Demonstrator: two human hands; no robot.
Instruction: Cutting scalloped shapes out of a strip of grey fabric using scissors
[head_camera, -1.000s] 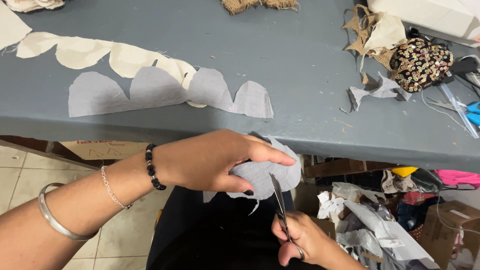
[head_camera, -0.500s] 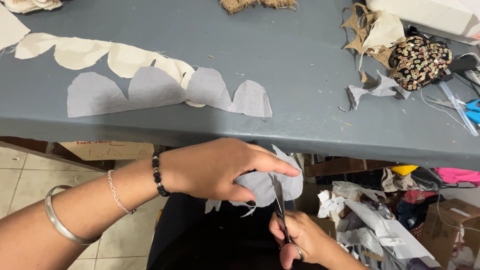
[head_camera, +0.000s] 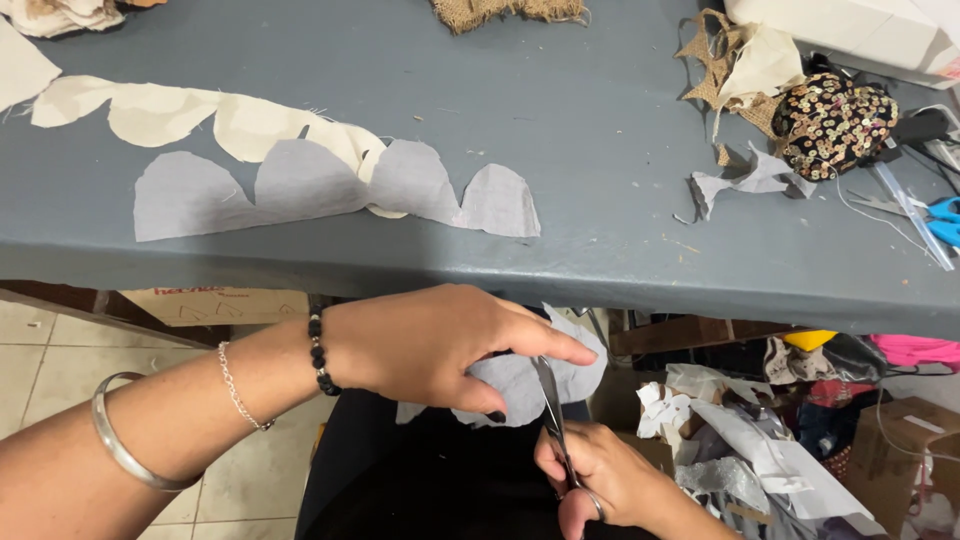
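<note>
Two hands are working just below the front edge of a grey worktop (head_camera: 600, 100). The left hand (head_camera: 440, 345) is pinching a small grey fabric piece (head_camera: 520, 385) between thumb and fingers, while the right hand (head_camera: 590, 480) is gripping a pair of silver scissors (head_camera: 552, 415), fingers closed through the handle loops, with the blades reaching up into the cloth.

The fabric piece is pale grey, with rounded, scalloped edges; it is hanging in the air over the person's dark lap, touching no surface. Three bands are showing on the left arm: a black bead bracelet (head_camera: 318, 352) at the wrist, a thin chain (head_camera: 236, 386) behind it, and a silver bangle (head_camera: 118, 448) further up the forearm.

On the worktop, one grey scalloped strip (head_camera: 300, 190) with four humps is lying flat, overlapping one cream scalloped strip (head_camera: 180, 115) behind it. To the right, a sequined pouch (head_camera: 832, 122) is sitting near a grey scrap (head_camera: 745, 180) and burlap scraps (head_camera: 715, 60); blue-handled scissors (head_camera: 935, 215) are lying at the far right edge.

Beneath the worktop, pale floor tiles (head_camera: 30, 350) are showing at left, and boxes heaped with cloth offcuts (head_camera: 760, 440) are crowding the right.
</note>
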